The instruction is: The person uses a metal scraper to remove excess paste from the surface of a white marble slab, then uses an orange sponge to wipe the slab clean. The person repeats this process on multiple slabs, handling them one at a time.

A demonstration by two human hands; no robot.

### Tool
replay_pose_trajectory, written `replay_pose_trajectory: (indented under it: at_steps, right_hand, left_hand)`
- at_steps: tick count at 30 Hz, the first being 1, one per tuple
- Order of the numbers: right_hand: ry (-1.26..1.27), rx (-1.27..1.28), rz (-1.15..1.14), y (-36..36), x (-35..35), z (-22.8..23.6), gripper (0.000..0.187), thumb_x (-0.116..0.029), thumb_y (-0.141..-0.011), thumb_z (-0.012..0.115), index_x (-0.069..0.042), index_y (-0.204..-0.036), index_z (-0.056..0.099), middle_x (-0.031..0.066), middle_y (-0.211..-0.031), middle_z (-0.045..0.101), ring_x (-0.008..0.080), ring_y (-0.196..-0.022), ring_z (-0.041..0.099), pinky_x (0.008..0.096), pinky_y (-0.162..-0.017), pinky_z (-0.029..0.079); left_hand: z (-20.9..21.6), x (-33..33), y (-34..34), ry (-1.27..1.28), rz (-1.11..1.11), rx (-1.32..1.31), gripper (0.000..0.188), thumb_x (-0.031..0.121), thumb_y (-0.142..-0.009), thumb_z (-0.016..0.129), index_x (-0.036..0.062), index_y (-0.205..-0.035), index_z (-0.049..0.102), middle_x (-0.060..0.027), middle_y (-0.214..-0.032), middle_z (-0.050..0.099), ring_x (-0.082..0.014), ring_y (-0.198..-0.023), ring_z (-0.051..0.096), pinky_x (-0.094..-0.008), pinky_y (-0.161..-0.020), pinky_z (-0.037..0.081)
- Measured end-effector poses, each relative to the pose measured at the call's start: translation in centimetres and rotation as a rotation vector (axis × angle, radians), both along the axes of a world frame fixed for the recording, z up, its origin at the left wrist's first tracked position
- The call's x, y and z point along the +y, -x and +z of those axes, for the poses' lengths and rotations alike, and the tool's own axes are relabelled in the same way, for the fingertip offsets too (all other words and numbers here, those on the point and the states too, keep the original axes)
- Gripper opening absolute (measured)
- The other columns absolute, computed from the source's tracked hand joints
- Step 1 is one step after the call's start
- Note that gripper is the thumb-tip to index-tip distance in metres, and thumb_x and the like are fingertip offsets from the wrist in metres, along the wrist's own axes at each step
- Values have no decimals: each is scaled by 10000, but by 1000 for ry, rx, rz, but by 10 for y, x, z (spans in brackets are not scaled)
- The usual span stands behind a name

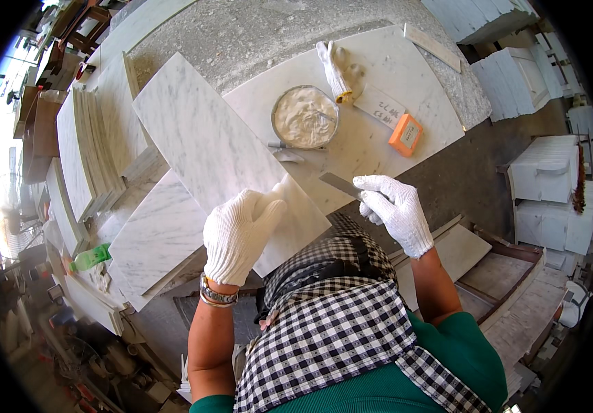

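Observation:
My left hand (238, 230), in a white knitted glove, lies on a long grey-veined marble slab (210, 134). Its fingers are bent together at the slab's right edge, their tips partly hidden. In my gloved right hand (396, 210) is a flat metal scraper blade (340, 184), pinched between thumb and fingers and pointing left, apart from the slab. Beyond the hands stands a round tub of creamy white paste (305, 115), with a tool's handle (296, 146) next to its near rim.
A large marble sheet (372, 62) bears the tub, a white glove (334, 72), an orange box (405, 135) and a marked white strip (381, 107). Stacked slabs (86, 151) stand at left, near a green bottle (91, 257). A framed rack (496, 275) stands at right.

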State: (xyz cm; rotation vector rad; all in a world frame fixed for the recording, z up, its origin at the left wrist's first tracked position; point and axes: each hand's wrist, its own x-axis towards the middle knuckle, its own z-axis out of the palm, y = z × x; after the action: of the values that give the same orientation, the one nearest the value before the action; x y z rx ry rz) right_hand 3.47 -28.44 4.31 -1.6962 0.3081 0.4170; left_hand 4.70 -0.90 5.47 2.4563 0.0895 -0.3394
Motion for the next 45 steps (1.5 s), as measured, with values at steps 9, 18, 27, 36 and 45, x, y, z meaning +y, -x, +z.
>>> replay_pose_trajectory:
  at_steps: [9,18,27,36,45]
  right_hand:
    - [-5,-3,10,-1,0,0,263,-44,-992,588,-7,-1210,732,53,-840,710,71,-736,625,246,-668,526]
    - [-8,14,11,0,1,1,263,-48,-996,590,-8,-1216,730,53,-849,712,72,-739,622,248,-677,529]
    - [2,7,3,2,3,3,253,-51,-999,595,-14,-1206,736,48,-837,710,68,-715,605,245,-662,518]
    - [9,-29,12,4,2,-1,252,-78,-996,613,-24,-1210,735,34,-833,708,55,-707,607,223,-632,504]
    - [-3,-14,4,3,3,0,257,-65,-999,605,-19,-1217,733,45,-819,706,61,-692,594,241,-641,510]
  left_hand:
    - [0,-1,6,-19,-37,-8,372,433,-876,750,64,-921,748,-133,-728,715,-314,-662,705,-406,-622,537]
    - [-2,-2,4,-24,-50,-45,364,426,-867,760,64,-883,732,-132,-697,702,-312,-628,694,-403,-588,531]
    - [1,-3,7,-29,-48,-27,353,427,-876,753,74,-890,741,-124,-723,715,-314,-652,703,-402,-607,537]
    - [0,-4,11,-22,-60,-49,295,342,-863,767,58,-944,779,-130,-718,706,-244,-608,679,-347,-598,516]
    - [-2,-3,14,13,-28,-102,255,265,-892,759,32,-995,765,-107,-765,721,-198,-634,659,-308,-626,517]
